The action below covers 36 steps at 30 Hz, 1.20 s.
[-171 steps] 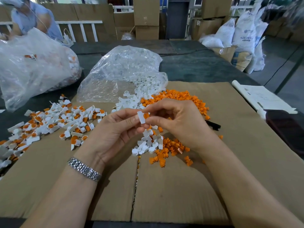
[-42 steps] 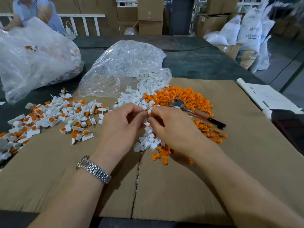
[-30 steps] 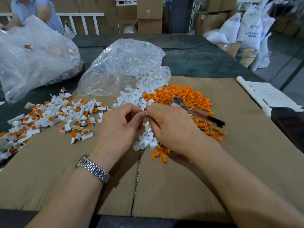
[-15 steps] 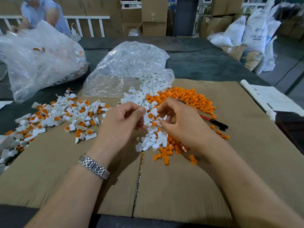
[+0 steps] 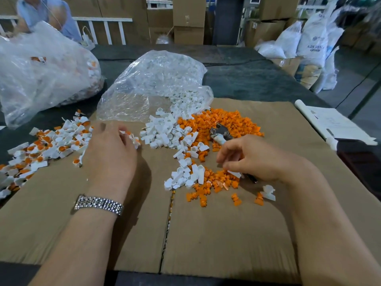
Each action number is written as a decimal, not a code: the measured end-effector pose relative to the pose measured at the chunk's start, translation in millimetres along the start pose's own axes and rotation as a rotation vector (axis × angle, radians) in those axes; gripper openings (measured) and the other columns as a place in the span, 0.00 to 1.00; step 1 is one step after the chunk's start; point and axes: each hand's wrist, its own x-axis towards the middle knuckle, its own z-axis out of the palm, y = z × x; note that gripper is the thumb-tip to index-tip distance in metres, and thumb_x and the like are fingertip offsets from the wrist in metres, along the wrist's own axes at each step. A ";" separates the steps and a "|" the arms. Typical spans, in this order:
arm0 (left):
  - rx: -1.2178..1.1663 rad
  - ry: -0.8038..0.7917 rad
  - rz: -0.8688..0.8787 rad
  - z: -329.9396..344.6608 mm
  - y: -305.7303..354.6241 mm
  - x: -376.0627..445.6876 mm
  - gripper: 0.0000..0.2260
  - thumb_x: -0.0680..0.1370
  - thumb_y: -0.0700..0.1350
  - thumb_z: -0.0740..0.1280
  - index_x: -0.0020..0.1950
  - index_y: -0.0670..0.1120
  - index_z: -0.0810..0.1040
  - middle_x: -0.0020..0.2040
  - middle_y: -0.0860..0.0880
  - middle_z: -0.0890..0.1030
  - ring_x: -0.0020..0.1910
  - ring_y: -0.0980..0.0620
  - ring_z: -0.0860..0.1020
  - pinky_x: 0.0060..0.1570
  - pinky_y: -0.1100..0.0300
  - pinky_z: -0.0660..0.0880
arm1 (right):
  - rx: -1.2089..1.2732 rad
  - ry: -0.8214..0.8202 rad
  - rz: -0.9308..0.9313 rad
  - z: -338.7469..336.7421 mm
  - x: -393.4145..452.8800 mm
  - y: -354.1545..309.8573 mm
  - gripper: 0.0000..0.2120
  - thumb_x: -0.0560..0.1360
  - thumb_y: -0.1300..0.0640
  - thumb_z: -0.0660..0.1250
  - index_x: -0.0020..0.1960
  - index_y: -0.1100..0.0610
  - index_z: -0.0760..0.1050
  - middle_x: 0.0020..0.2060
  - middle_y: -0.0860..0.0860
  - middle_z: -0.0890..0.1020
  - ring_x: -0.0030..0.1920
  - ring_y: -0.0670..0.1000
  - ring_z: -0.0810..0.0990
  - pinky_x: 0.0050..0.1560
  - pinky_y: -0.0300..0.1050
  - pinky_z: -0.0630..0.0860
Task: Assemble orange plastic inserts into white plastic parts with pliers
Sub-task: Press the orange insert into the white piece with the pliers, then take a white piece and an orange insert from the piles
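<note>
Pliers atop orange inserts, white parts alongside

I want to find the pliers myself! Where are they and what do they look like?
Start at the brown cardboard and find the big orange pile near its far edge. The pliers lie on that pile, running back under the right hand. They are the only dark metal thing among small orange and white plastic bits.
</note>
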 end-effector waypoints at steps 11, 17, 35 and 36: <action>-0.186 -0.566 0.476 12.7 14.8 -15.9 0.14 0.80 0.39 0.68 0.60 0.55 0.84 0.58 0.58 0.79 0.49 0.60 0.77 0.50 0.60 0.77 | -0.322 0.037 0.031 10.1 3.5 -12.8 0.08 0.78 0.55 0.71 0.53 0.43 0.82 0.43 0.39 0.79 0.48 0.42 0.77 0.55 0.45 0.76; -0.085 -0.572 0.572 18.2 15.2 -17.5 0.15 0.81 0.46 0.70 0.66 0.59 0.80 0.60 0.57 0.77 0.49 0.58 0.77 0.48 0.60 0.77 | -0.281 0.142 0.018 12.8 5.2 -13.1 0.06 0.77 0.54 0.74 0.53 0.50 0.82 0.49 0.45 0.82 0.52 0.46 0.80 0.55 0.47 0.78; -0.363 -0.491 0.349 16.9 21.9 -20.6 0.06 0.79 0.48 0.73 0.55 0.56 0.83 0.45 0.61 0.83 0.41 0.60 0.80 0.43 0.63 0.77 | -0.144 0.113 -0.083 31.7 11.9 -24.1 0.05 0.76 0.55 0.74 0.52 0.51 0.81 0.44 0.44 0.80 0.45 0.43 0.79 0.44 0.36 0.75; -0.454 -0.510 0.259 15.1 22.3 -20.7 0.05 0.78 0.47 0.73 0.53 0.56 0.83 0.43 0.60 0.84 0.40 0.58 0.82 0.40 0.63 0.79 | -0.127 0.140 -0.079 29.8 11.0 -23.9 0.04 0.76 0.56 0.74 0.50 0.52 0.81 0.43 0.43 0.80 0.44 0.43 0.79 0.44 0.36 0.75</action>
